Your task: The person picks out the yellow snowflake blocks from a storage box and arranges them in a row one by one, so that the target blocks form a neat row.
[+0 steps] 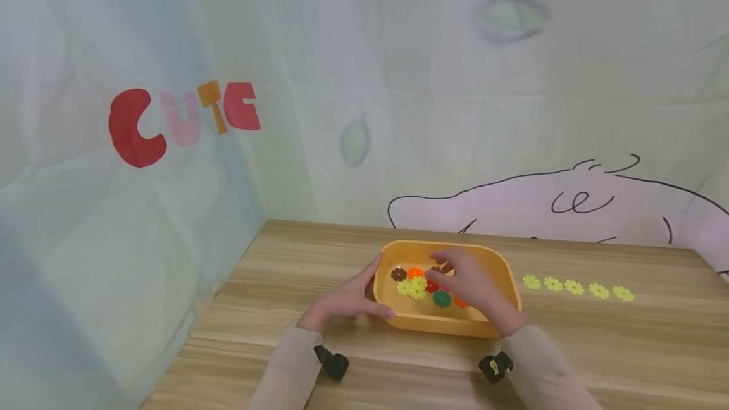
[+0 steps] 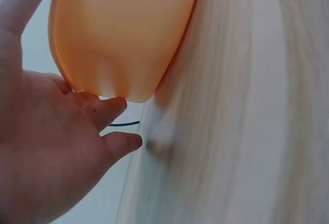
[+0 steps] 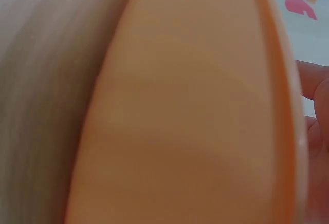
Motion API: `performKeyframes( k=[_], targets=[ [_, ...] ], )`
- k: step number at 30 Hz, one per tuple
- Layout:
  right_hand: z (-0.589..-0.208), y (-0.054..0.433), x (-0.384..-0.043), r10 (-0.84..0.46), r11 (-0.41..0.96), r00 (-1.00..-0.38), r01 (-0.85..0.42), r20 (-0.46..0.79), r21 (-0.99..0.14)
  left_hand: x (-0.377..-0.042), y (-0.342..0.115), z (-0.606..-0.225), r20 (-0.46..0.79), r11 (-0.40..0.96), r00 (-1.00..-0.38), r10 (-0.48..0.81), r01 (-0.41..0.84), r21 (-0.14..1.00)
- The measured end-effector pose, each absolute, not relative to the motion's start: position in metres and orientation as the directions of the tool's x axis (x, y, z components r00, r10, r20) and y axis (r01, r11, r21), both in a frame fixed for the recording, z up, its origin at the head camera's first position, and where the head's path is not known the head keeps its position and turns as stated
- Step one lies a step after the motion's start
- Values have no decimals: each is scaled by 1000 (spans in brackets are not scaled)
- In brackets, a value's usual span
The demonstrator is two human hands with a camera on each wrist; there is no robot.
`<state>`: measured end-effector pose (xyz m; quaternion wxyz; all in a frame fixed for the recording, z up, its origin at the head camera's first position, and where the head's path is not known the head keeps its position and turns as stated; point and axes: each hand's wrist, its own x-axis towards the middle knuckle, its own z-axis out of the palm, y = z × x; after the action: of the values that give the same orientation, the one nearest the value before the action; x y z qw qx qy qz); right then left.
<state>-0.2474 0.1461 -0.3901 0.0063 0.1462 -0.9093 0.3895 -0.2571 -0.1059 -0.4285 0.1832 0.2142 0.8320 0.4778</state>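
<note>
Flower-shaped pieces (image 1: 418, 287) lie in a tray (image 1: 507, 271) at the head view's five o'clock, on a wood-grain desk (image 1: 256, 309) before printed drapes (image 1: 319, 49), the left hand (image 1: 353, 296) gripping the tray, the right hand (image 1: 469, 280) hiding some, its hold unclear.

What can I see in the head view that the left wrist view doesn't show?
Only the head view shows the right hand, the flower-shaped pieces inside the tray, the row of five yellow pieces on the table, and the "CUTE" lettering.

Only the left wrist view shows the palm of the left hand up close and the tray's outer wall beside it.

Both share the left hand, the tray and the wood-grain table.
</note>
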Motion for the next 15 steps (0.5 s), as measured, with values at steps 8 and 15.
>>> performKeyframes(
  k=[8,15],
  targets=[
    [-408,123,-254,-231,658,-972,-193,49,-728,-257,-107,-429,-116,472,-839,532,180,863],
    [-414,114,-258,-217,649,-975,-180,47,-739,-258,-107,-428,-115,469,-840,530,177,866]
  ],
)
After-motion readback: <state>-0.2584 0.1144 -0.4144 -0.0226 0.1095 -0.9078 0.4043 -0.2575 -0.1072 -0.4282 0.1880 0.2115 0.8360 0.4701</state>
